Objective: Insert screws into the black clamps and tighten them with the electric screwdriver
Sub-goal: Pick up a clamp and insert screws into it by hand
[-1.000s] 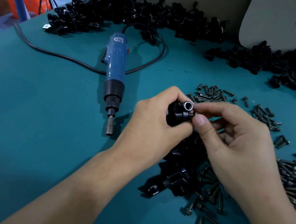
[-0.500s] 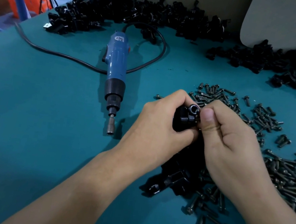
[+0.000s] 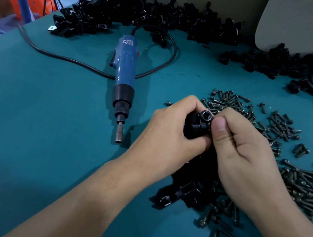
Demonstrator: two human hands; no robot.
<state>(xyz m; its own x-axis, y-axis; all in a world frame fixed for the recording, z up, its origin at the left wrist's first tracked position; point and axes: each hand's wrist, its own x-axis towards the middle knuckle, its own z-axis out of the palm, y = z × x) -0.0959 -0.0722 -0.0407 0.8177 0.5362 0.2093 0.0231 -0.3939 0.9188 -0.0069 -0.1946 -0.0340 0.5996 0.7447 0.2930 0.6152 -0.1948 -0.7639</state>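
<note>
Clamps in hand: one black clamp (image 3: 198,124), held just right of the single electric screwdriver (image 3: 123,81). Left hand (image 3: 169,132) grips its body, knuckles up; right hand (image 3: 242,151) pinches its right end, thumb forward. Screws (image 3: 284,127), too many to count, lie farther right.

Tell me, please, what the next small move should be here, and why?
Probably let the right hand leave the black clamp and reach for the electric screwdriver. The left hand grips the clamp, the right hand pinches its side with any screw hidden, and the screwdriver lies untouched on the table.
</note>
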